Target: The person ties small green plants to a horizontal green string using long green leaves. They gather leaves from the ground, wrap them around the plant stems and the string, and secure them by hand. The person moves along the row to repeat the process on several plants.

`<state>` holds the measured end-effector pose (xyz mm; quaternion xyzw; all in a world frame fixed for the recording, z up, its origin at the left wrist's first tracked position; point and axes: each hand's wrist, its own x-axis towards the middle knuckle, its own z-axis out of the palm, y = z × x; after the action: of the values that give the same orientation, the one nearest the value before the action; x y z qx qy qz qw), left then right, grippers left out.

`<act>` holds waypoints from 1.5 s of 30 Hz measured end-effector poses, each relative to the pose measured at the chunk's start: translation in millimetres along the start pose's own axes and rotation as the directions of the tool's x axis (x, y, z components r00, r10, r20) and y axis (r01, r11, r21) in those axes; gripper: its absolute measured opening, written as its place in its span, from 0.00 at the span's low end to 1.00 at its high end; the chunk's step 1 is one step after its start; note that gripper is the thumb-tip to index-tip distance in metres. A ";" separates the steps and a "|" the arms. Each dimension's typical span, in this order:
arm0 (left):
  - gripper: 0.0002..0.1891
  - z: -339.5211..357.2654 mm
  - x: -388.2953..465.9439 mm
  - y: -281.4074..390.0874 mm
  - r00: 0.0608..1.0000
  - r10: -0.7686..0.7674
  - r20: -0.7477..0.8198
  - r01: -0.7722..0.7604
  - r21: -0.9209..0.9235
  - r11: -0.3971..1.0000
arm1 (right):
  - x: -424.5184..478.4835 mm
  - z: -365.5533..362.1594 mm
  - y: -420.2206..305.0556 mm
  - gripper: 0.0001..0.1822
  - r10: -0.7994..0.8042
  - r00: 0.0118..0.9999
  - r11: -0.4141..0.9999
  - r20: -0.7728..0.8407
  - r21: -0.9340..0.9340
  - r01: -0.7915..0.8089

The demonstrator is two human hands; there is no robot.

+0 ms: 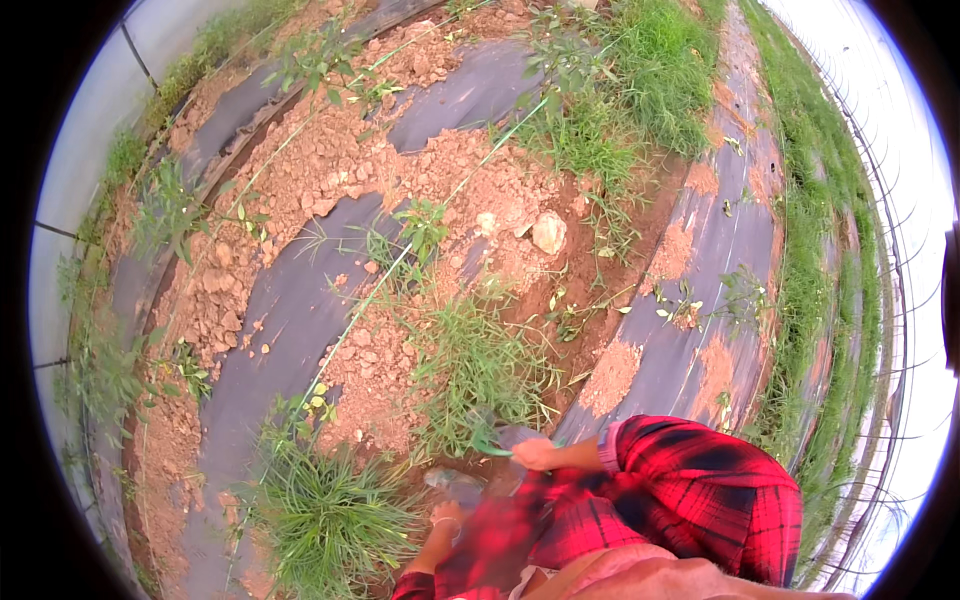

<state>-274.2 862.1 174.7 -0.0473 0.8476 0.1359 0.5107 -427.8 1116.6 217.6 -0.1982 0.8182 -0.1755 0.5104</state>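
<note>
My right hand point(534, 453) is closed around a green strap or band point(489, 444), low in the view, beside my shoes. Lower and to the left, my left hand point(448, 514) hangs by my leg, between a shoe point(450, 480) and a large tuft of grass point(330, 517); it is blurred, and its fingers cannot be made out. A red and black plaid shirt point(705, 480) covers my arms and body. Tall weeds point(480, 360) grow just ahead of my feet.
Black plastic mulch point(300, 277) partly covered with clods runs along the beds. A green string point(375, 292) stretches across at plant height. A pale rock point(549, 232) lies ahead. Pepper-like plants point(424, 225) stand along the string; another mulched bed point(697, 255) is to the right.
</note>
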 end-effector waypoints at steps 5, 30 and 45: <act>0.20 -89.4 15.6 24.5 0.975 0.219 -0.045 -0.224 -0.239 0.945 | -21.8 -6.4 99.4 0.18 0.307 0.928 0.951 -0.211 0.096 -0.293; 0.16 -164.9 -32.3 13.5 0.796 0.595 0.110 -0.586 -0.105 0.804 | -177.6 17.2 55.2 0.17 0.726 0.551 0.669 -0.411 0.608 -0.428; 0.15 -222.6 19.0 117.0 0.672 0.619 0.406 -0.695 0.058 0.716 | -175.6 21.3 179.7 0.17 0.836 0.422 0.497 -0.350 0.810 -0.312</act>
<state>-498.6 913.3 277.5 0.3419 0.7082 0.2284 0.5739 -364.3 1357.8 255.2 0.3910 0.8452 -0.2988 0.2083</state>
